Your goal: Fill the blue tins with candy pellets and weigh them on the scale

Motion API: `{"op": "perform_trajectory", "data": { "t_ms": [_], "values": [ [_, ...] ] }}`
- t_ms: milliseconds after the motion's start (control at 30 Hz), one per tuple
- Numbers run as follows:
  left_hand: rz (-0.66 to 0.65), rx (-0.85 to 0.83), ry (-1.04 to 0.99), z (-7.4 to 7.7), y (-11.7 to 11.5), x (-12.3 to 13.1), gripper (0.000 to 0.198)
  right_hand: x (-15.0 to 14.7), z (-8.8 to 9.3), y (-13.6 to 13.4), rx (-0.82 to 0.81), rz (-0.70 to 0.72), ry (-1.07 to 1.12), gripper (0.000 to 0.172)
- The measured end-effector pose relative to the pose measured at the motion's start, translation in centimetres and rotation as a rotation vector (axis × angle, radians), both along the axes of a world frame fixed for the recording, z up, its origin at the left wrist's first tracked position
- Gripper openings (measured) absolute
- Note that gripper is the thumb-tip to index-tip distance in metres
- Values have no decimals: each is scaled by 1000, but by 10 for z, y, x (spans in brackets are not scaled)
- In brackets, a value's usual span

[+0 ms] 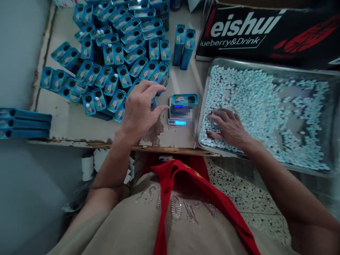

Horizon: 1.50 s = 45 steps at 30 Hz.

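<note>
My left hand (140, 108) hovers just left of a small digital scale (172, 122), its thumb and fingers apart with nothing between them. On the scale stands a blue tin (184, 99) with a dark opening in its top; part of it is blurred out. My right hand (231, 127) reaches into the near left corner of a metal tray (265, 64). Its thumb and fingers are spread and touch the small pale blue-white pellets (247, 88) lying there. The fingertips are partly hidden among the pellets.
Many similar blue tins (103, 76) crowd the table's left and back, a few with pellets on top. Two tins (184, 46) stand apart near a black printed carton (252, 35) behind the tray. A stack of tins (25, 124) lies at far left. The table's front edge (101, 144) is chipped.
</note>
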<state>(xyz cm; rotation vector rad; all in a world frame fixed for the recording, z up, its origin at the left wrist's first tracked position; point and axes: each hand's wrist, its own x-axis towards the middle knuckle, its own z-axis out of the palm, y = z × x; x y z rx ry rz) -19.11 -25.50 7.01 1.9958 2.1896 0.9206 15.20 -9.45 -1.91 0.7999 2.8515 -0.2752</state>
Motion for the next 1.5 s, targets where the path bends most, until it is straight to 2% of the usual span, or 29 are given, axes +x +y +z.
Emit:
{"op": "perform_trajectory", "data": {
  "t_ms": [67,133,167,200,300,333,400,467,533,600,700,767,833,900,1133,1233,1367,1433,1500],
  "values": [
    [-20,-51,-12,1,8,10,36,3,2,3,-22,24,34,28],
    [-23,-97,-25,2,12,18,38,5,11,12,-119,-17,90,10],
    [-19,-108,-24,2,13,21,39,6,17,17,-193,-90,145,5],
    [-13,-112,-17,2,12,23,41,7,24,22,-283,-194,218,3],
    [8,-109,-1,4,7,22,41,11,41,35,-635,-570,502,17],
    [17,-109,-3,5,4,21,38,12,45,39,-747,-665,584,21],
    [34,-113,-15,8,2,18,34,12,50,43,-898,-768,649,28],
    [41,-119,-25,10,3,18,33,10,53,46,-902,-764,584,30],
    [30,-122,-35,10,6,19,32,4,54,47,-820,-721,522,28],
    [8,-116,-38,7,10,20,31,-6,57,48,-826,-697,561,26],
    [-30,-94,-30,2,14,19,32,-27,65,48,-1034,-694,665,28],
    [-45,-70,-27,-2,13,16,34,-42,72,49,-1169,-697,653,28],
    [-49,-52,-29,-6,11,12,34,-57,78,52,-1226,-686,626,32],
    [-53,-46,-39,-9,9,9,34,-71,84,55,-1185,-626,599,37],
    [-88,-59,-99,-14,11,10,35,-116,109,56,-904,-272,391,37],
    [-90,-56,-107,-17,16,14,37,-132,114,54,-818,-201,310,41],
    [-83,-71,-99,-25,35,24,48,-140,110,54,-840,-277,284,44],
    [-85,-105,-74,-27,48,35,55,-132,111,51,-908,-354,340,45],
    [-95,-185,-33,-23,56,49,48,-118,117,45,-937,-451,432,47]
  ]
}}
